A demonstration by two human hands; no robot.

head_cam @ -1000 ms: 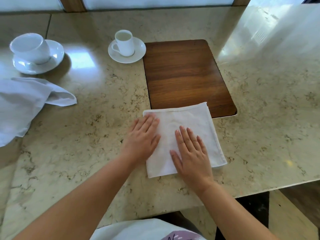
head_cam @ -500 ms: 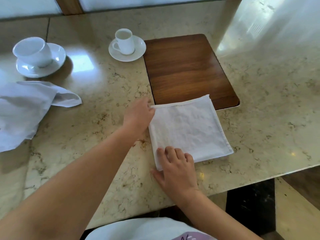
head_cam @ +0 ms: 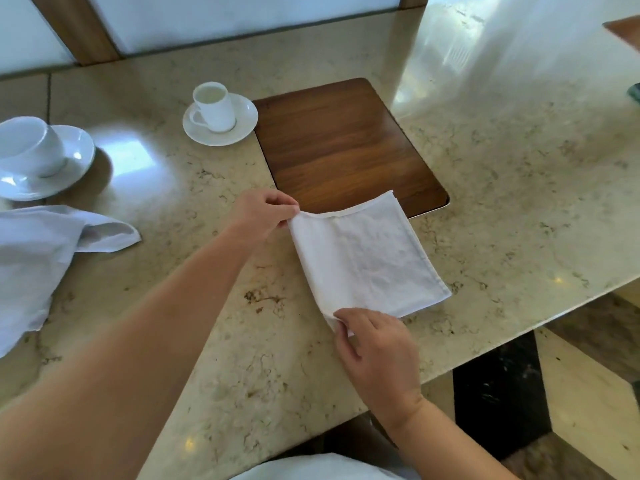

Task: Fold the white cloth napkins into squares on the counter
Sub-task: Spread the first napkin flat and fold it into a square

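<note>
A white cloth napkin [head_cam: 367, 261], folded into a rectangle, lies on the marble counter [head_cam: 502, 209], its far edge overlapping a wooden board [head_cam: 339, 143]. My left hand [head_cam: 261, 211] pinches the napkin's far left corner and lifts it slightly. My right hand [head_cam: 374, 344] pinches the near left corner. A second white napkin [head_cam: 41, 258] lies crumpled and unfolded at the left edge of the counter.
A small white cup on a saucer [head_cam: 220, 117] stands just left of the board. A larger cup and saucer [head_cam: 38, 157] sit at the far left. The counter's front edge [head_cam: 519, 327] runs diagonally at the right, with floor below.
Both hands left the napkin's top, where they pressed flat, and moved to its left side. They now pinch the two left corners, which have risen off the counter.
</note>
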